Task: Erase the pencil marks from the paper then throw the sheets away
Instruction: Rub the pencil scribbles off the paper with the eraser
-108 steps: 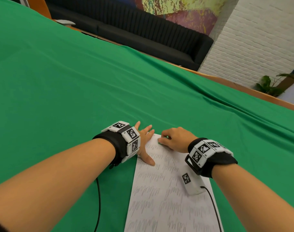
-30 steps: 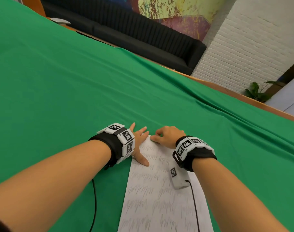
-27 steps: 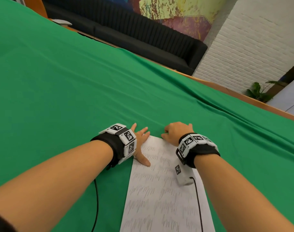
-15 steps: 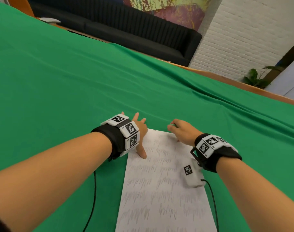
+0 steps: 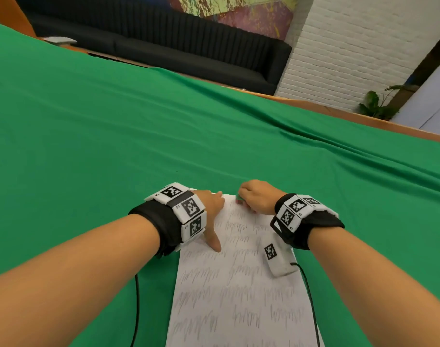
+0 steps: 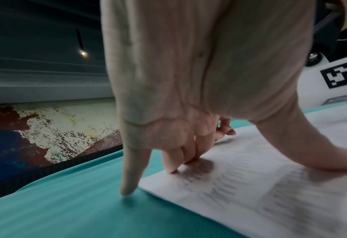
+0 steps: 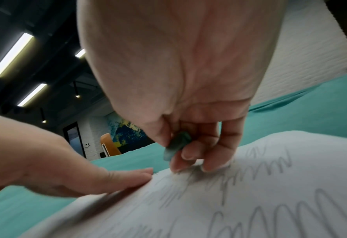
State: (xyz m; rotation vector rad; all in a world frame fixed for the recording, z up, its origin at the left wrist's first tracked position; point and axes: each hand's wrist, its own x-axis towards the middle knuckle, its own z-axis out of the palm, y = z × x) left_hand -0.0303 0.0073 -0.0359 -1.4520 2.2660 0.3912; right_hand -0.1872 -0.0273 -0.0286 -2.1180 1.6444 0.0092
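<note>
A white sheet of paper (image 5: 241, 291) with rows of grey pencil scribbles lies on the green cloth in front of me. My left hand (image 5: 211, 209) presses flat on its top left corner, thumb spread onto the page and little finger on the cloth (image 6: 128, 185). My right hand (image 5: 255, 196) sits at the top edge and pinches a small green eraser (image 7: 176, 145) between thumb and fingers, its lower end close to the paper (image 7: 229, 201). In the head view only a sliver of the eraser (image 5: 239, 198) shows.
A wide table under a green cloth (image 5: 139, 134) stretches ahead, with folds at the right. A black sofa (image 5: 164, 51) and a white brick wall (image 5: 351, 46) stand beyond the far edge. Black cables (image 5: 136, 309) trail from both wrists along the sheet.
My right hand has moved back and forth along the sheet's top edge with the eraser and now sits near the middle. The left hand has stayed pressed on the corner.
</note>
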